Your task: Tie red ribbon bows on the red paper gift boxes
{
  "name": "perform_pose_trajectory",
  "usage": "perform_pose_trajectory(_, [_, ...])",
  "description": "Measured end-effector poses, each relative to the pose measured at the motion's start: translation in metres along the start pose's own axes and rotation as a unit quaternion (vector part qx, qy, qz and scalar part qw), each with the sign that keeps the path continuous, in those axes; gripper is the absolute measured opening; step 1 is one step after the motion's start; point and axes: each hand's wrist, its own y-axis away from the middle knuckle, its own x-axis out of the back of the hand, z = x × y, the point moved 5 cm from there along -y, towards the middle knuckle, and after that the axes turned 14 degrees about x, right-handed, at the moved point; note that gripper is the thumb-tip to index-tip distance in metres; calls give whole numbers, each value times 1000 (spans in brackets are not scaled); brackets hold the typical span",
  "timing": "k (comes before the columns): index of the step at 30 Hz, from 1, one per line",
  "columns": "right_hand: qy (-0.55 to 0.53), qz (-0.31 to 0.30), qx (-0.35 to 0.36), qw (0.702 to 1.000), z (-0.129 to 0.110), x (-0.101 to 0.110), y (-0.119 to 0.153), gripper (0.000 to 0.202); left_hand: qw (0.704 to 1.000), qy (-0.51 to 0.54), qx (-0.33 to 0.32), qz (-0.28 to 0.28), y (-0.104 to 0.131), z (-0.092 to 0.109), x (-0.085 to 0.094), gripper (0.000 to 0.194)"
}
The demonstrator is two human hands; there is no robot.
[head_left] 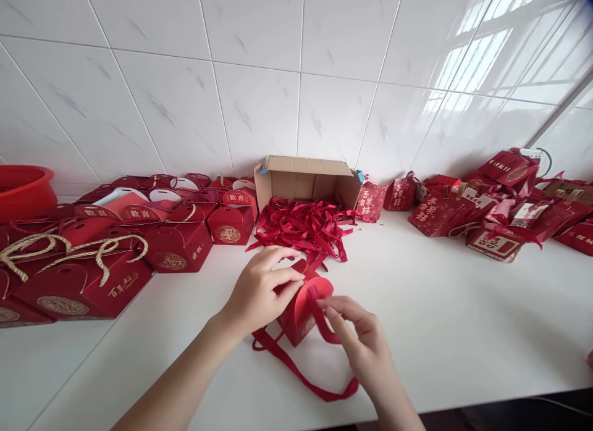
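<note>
A small red gift box (296,320) stands on the white table in front of me, its rounded top flaps raised. My left hand (266,289) holds the top of the box from the left, fingers and thumb pressed on its flaps. A dark red ribbon (324,389) passes through the top of the box, and a long loop of it lies on the table in front. My right hand (356,332) pinches the ribbon at the right side of the box between thumb and fingers.
Behind the box, red ribbons (308,227) spill from an open cardboard box (303,165) against the tiled wall. Red gift boxes (178,246) with rope handles crowd the left, near a red basin (25,190). Filled red boxes (440,212) are heaped at the right.
</note>
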Motion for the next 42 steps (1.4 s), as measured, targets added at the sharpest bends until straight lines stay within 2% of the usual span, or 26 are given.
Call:
perform_pose_trajectory(3, [68, 19, 102, 992, -25, 10, -12, 20, 999, -17, -27, 44, -14, 8, 19, 16])
perform_pose_trajectory(5, [89, 6, 146, 985, -41, 13, -26, 17, 996, -16, -40, 77, -25, 16, 34, 13])
perform_pose_trajectory(8, [93, -40, 163, 981, -61, 9, -55, 25, 990, -6, -60, 126, -38, 31, 54, 10])
perform_pose_trajectory(11, [32, -108, 151, 982, -82, 1, -78, 17, 989, -1, -49, 139, -43, 40, 66, 10])
perform_pose_trajectory(13, [-5, -112, 178, 978, -101, 1, -84, 10, 996, -16, -6, 88, -42, 37, 66, 14])
perform_pose_trajectory(16, [-34, -39, 253, 966, -129, 13, -78, 2, 993, -61, 68, -75, -34, 21, 52, 41])
perform_pose_trajectory(17, [-45, -4, 275, 960, -135, 20, -74, 6, 985, -72, 87, -131, -29, 15, 46, 43])
perform_pose_trajectory(19, [-72, 64, 317, 943, -140, 34, -67, 10, 966, -90, 119, -212, -21, 5, 34, 32])
perform_pose_trajectory(22, [-121, 142, 368, 911, -134, 53, -64, 14, 947, -128, 157, -251, -18, -5, 21, 3])
perform_pose_trajectory(25, [-130, 143, 341, 920, -121, 59, -74, 13, 938, -142, 176, -262, -20, -9, 14, 12])
perform_pose_trajectory(28, [-107, 77, 274, 953, -111, 50, -86, 11, 936, -123, 191, -270, -25, -15, 14, 17])
perform_pose_trajectory(32, [-63, -42, 174, 982, -94, 23, -99, 9, 930, -125, 218, -269, -33, -27, 18, 21])
perform_pose_trajectory(35, [0, -160, 120, 980, -71, -5, -109, 10, 926, -117, 245, -262, -41, -36, 19, 18])
perform_pose_trajectory(37, [44, -213, 98, 971, -52, -20, -115, 10, 921, -111, 260, -268, -44, -42, 17, 16])
perform_pose_trajectory(42, [108, -239, 46, 964, -14, -35, -124, 10, 915, -105, 278, -272, -45, -47, 15, 14])
